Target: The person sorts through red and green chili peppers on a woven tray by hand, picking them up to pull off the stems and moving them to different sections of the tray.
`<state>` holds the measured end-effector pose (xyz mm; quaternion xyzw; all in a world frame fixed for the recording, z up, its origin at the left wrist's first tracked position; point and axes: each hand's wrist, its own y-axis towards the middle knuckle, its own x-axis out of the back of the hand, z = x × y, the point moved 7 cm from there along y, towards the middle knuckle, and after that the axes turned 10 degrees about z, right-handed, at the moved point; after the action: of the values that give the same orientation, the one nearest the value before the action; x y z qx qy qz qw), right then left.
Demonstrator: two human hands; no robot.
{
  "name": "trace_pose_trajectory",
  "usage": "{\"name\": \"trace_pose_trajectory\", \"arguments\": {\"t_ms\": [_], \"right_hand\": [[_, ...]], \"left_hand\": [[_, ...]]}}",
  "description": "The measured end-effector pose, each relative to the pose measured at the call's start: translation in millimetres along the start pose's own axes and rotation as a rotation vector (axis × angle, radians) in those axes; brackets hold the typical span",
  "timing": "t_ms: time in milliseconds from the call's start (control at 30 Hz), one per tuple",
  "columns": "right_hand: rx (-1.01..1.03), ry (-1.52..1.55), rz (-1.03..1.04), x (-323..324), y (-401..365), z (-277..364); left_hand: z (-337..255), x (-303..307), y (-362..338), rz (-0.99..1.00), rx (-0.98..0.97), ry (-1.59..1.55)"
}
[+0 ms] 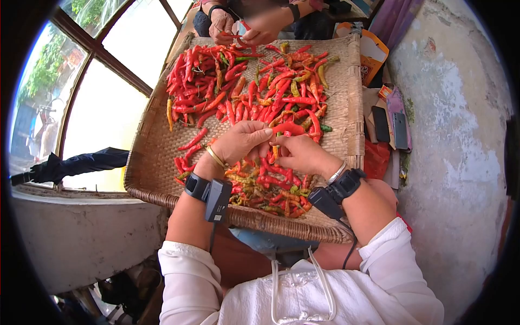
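Note:
A large woven tray (338, 151) holds many red peppers (197, 81), with some green and yellowish ones among them. Above its middle, my left hand (245, 141) has thumb and fingers pinched together. My right hand (303, 153) is closed just beside it, its fingertips nearly meeting the left ones. A red pepper (288, 128) shows at the fingertips of my right hand. Whatever the left fingertips pinch is too small to make out. Below my hands lies a pile of smaller red and greenish peppers (260, 187), close to the tray's near edge.
Across the tray, another person's hands (259, 27) hold a red pepper. A folded dark umbrella (92, 162) lies on the window ledge at the left. Two phones (381, 123) rest at the right, near an orange box (374, 54) and the wall.

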<state>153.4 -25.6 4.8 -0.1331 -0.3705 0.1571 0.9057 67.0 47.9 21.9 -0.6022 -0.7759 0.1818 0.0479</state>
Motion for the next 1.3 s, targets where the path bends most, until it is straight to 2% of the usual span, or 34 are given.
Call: {"name": "trace_pose_trajectory", "arguments": {"t_ms": [67,133,200,233,333,367,467,500,533,567,667,733,767,1000,1067,1100,1167,1300], "right_hand": [[-0.012,-0.076,0.055,-8,-1,-4],[-0.026,-0.147,0.116,-17,-1,-10],[-0.019,-0.206,0.068,-15,0,-11],[-0.020,-0.200,0.073,-13,0,-11],[-0.065,-0.273,-0.026,3,-2,-14],[-0.077,-0.298,0.012,1,-2,-17],[-0.081,-0.268,0.090,-10,-3,-19],[-0.044,-0.255,0.135,-15,-3,-17],[-0.007,-0.241,0.180,-20,-3,-15],[-0.009,-0.235,0.183,-23,-3,-15],[-0.056,-0.316,0.132,-21,-3,-13],[-0.189,-0.498,0.119,-16,-1,-17],[-0.222,-0.489,0.116,-15,0,-21],[-0.175,-0.525,0.003,-14,-1,-27],[-0.172,-0.526,0.001,-13,1,-25],[-0.171,-0.525,0.002,-12,1,-24],[-0.179,-0.504,-0.037,-6,0,-22],[-0.116,-0.423,-0.203,10,-6,-9]], "left_hand": [[4,4,-1,0.054,0.069,0.108],[4,12,-1,0.073,0.087,0.085],[-10,32,-3,-0.143,-0.199,-0.154],[-7,33,-1,-0.144,-0.193,-0.157],[-1,52,-2,-0.452,-0.204,0.092],[10,52,5,-0.411,-0.062,0.304],[31,30,14,-0.099,0.172,0.976],[35,26,15,-0.094,0.178,0.973],[40,24,15,-0.134,0.221,1.107],[42,22,15,-0.174,0.263,1.243],[39,17,12,-0.223,0.388,1.391],[43,19,12,-0.210,0.371,1.388],[46,21,13,-0.200,0.354,1.386],[52,12,18,-0.084,0.240,1.280],[46,5,18,-0.061,0.104,1.169],[45,4,18,-0.061,0.106,1.169],[36,4,16,-0.143,-0.031,0.974],[27,5,11,-0.157,0.031,0.894]]}}
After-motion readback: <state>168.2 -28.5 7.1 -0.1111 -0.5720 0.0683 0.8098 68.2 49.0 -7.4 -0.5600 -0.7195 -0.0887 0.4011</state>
